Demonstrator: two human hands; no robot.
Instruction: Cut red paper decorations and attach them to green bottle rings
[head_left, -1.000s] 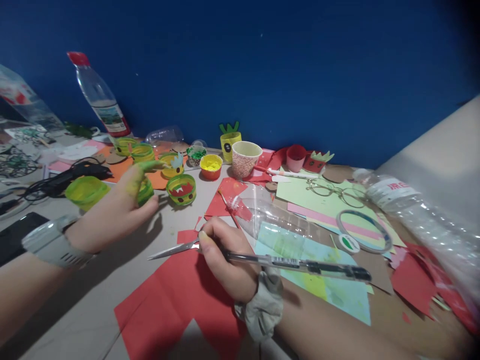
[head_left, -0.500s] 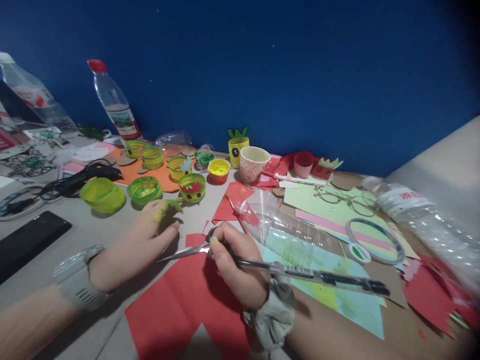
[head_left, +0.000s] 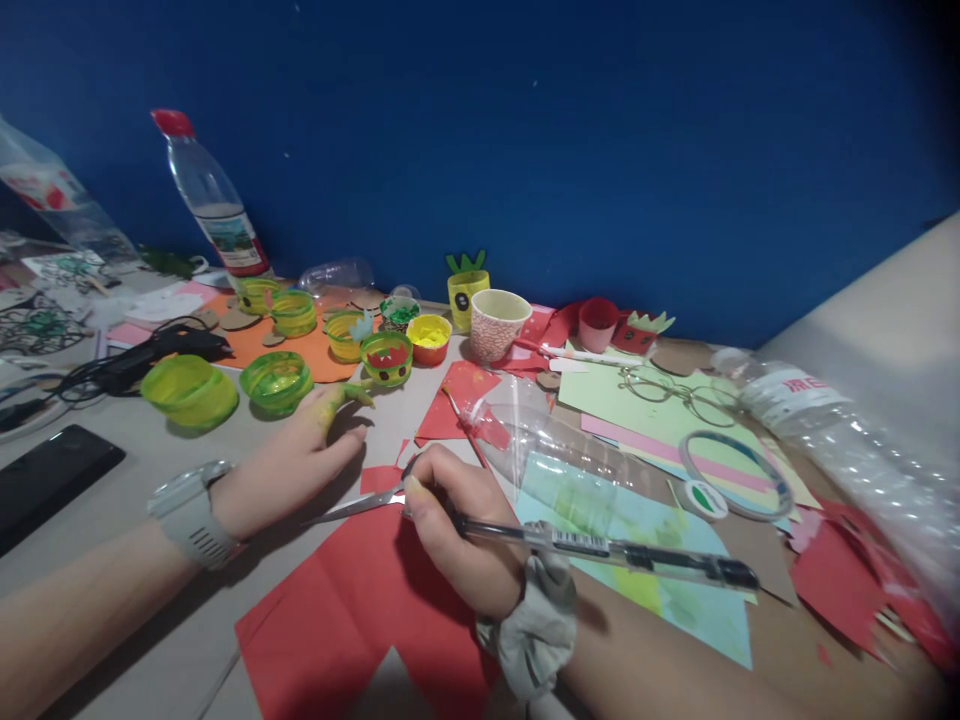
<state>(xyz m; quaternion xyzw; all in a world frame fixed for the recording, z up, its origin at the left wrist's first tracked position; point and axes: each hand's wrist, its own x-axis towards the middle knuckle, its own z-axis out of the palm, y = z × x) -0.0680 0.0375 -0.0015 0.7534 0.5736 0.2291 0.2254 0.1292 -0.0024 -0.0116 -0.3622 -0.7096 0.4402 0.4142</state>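
My right hand (head_left: 465,530) is closed around small scissors (head_left: 356,507) and a pen (head_left: 607,548); the blades point left and the pen reaches right across the wrist. Beneath it lies red paper (head_left: 337,610) with a notch at its near edge. My left hand (head_left: 319,440), fingers stained yellow-green, is spread with nothing in it. Its fingertips are close to a green-painted cup (head_left: 387,362) with dark eye spots and a red jagged piece inside. Another green cup (head_left: 276,385) stands just behind that hand.
A yellow-green cup (head_left: 190,392) and a black phone (head_left: 56,480) are at left. Behind stand a red-capped bottle (head_left: 217,205) and a patterned cup (head_left: 496,325). A clear bottle (head_left: 555,445), glasses (head_left: 679,392), a tape roll (head_left: 739,475) and coloured paper (head_left: 637,555) lie at right.
The view has shifted slightly, moving most things a little left in the picture. My left hand has moved slightly right relative to the cups, nearer the green cup with eye spots.
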